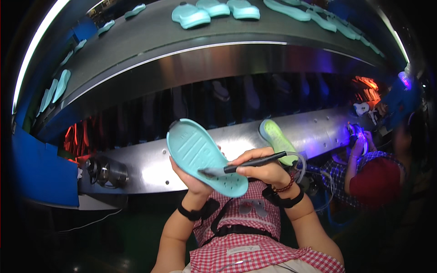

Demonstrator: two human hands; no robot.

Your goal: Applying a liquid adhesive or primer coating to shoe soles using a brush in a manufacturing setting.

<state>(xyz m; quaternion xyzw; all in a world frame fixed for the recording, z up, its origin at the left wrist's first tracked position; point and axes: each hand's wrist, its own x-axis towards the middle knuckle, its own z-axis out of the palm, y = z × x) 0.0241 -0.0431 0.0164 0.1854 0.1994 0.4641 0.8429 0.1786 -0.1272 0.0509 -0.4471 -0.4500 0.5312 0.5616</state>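
My left hand (193,183) holds a teal shoe sole (195,148) from below and along its side. The sole is tilted, its ribbed and hole-dotted inner face turned up toward me. In my right hand (268,172) is a brush (255,162) with a black handle, gripped like a pen. A clear tube (301,166) runs from the handle's back end. The brush's bristles (211,172) touch the sole's inner face near its lower half. Just beyond my right hand, a yellow-green shoe sole (278,139) rests on the metal ledge (145,159).
Across the far side curves a dark conveyor belt (136,43) carrying teal soles (191,17). Beneath it is a dark opening with soles inside and a red glow at both ends. A metal pot (114,174) stands at left. Another person in a red cap (375,182) works at right.
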